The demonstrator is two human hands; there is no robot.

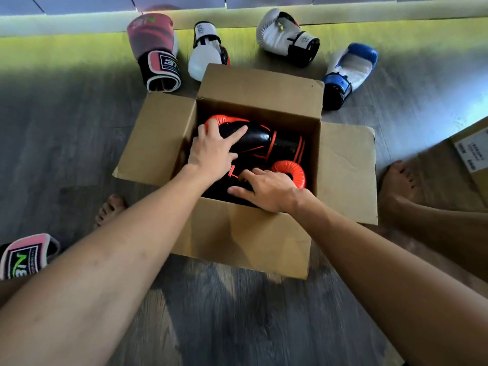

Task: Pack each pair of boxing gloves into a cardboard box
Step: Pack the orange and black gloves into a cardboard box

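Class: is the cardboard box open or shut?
Open: the box has its flaps spread outward, with black-and-red gloves visible inside.

"10" on white glove cuff (pixel 303 39)

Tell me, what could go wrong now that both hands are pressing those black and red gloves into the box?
1. The black and red gloves fill the open box; if they spring back up, the flaps may not close flat.
2. The left hand and right hand press down together, which could bulge the cardboard walls.
3. One pink glove stands beyond the box, the other pink glove near the person's leg, so the pair could get mismatched.
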